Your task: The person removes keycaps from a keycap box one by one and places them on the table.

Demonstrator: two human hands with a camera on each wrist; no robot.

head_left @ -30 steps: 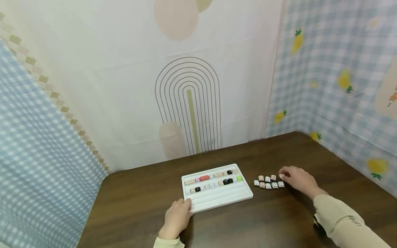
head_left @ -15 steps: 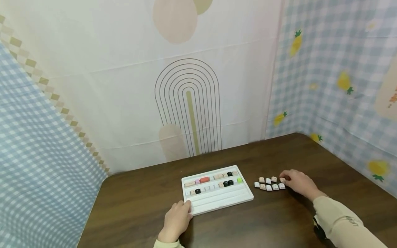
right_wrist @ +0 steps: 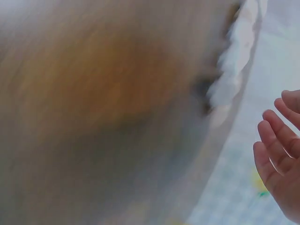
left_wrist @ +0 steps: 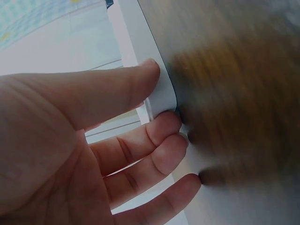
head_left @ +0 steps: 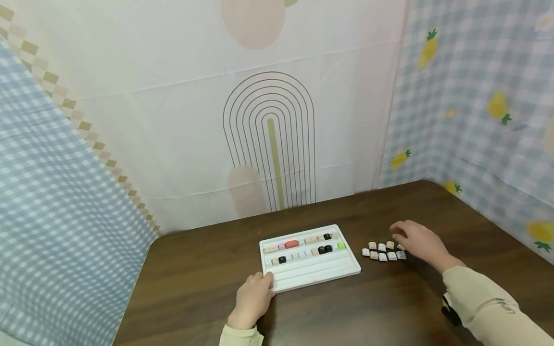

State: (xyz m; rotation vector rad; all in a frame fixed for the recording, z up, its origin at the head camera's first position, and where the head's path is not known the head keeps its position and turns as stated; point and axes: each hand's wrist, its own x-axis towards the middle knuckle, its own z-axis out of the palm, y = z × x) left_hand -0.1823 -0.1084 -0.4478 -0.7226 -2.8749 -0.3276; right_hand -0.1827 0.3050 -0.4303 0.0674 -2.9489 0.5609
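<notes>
Fingers of the right hand (head_left: pixel 417 242) hang loosely parted, empty, over the keys (head_left: pixel 383 257) at three o'clock of the tray (head_left: pixel 313 276); the left hand (head_left: pixel 253 295) pinches its eight-o'clock corner. Best handle keys singly, nudging no neighbour.

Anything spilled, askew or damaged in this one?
Nothing stands out. The white tray sits roughly parallel to the table's back edge, and the loose keycaps lie in two fairly orderly rows beside it. Fine damage would be too small to see.
</notes>
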